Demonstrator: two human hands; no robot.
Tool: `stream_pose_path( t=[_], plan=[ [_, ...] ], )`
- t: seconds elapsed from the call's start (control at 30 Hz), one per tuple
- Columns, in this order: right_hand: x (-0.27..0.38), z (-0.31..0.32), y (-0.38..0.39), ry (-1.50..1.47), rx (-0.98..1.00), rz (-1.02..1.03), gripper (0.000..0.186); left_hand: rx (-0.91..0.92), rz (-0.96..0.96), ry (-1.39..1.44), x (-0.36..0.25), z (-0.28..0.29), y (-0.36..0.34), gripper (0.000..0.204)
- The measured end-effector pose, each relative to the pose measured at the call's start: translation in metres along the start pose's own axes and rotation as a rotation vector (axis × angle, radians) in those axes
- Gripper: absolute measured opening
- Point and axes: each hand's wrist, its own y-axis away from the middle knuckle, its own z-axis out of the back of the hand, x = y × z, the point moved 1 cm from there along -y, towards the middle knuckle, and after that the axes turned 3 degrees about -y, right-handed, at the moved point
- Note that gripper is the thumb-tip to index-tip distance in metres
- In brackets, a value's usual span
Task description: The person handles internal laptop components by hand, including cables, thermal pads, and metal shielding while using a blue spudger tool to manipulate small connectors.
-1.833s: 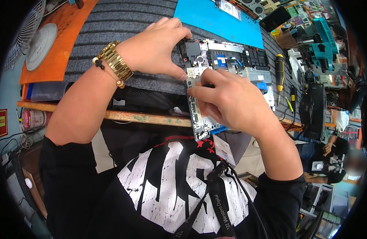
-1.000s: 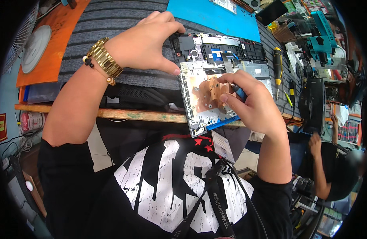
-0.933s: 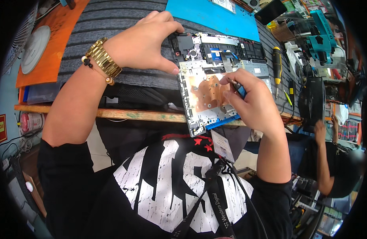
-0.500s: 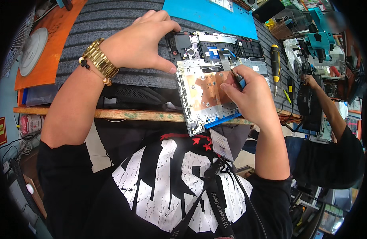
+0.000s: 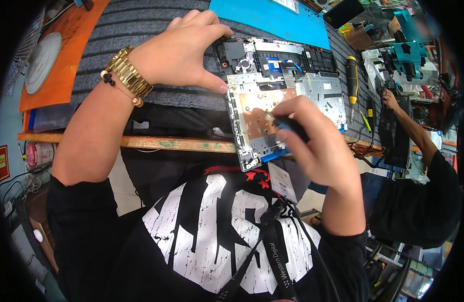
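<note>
An opened laptop chassis (image 5: 262, 138) lies at a slant on the bench, its near left corner jutting past the front edge. It has a copper-coloured panel (image 5: 257, 100), dark plastic along the far side and a blue strip along the near edge. My left hand (image 5: 184, 53) is spread at its left side, thumb and a fingertip touching the edge and far corner. In my closed right hand (image 5: 312, 138) is a dark-and-blue hand tool (image 5: 290, 127). Its metallic tip is over the copper panel; motion blur hides its exact kind and any contact.
A yellow-and-black screwdriver (image 5: 352, 80) and a thin yellow-green tool (image 5: 366, 121) lie right of the chassis. Beyond is a blue mat (image 5: 272, 20) on the grey ribbed mat (image 5: 136, 30). A teal microscope-like device (image 5: 406, 53) stands far right, near another person's arm (image 5: 413, 126).
My right hand has moved left and nearer to me with the tool, from the chassis's middle to over the copper panel. The chassis sits slightly farther right; my left hand stays at its edge.
</note>
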Motion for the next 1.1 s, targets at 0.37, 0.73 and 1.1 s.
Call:
stream_pose_path(
  t=[0.37,0.73,1.1],
  plan=[
    [0.016,-0.038,-0.011,0.261,-0.049,0.114,0.038,-0.033,-0.007,-0.012,-0.002,0.001,-0.001,0.114],
    [0.020,-0.037,-0.012,0.289,-0.029,0.094,0.035,-0.045,0.012,-0.012,-0.006,0.004,-0.002,0.110],
    [0.018,-0.053,-0.007,0.398,-0.109,0.140,0.040,-0.018,0.024,0.000,-0.009,0.005,-0.004,0.106]
  ],
)
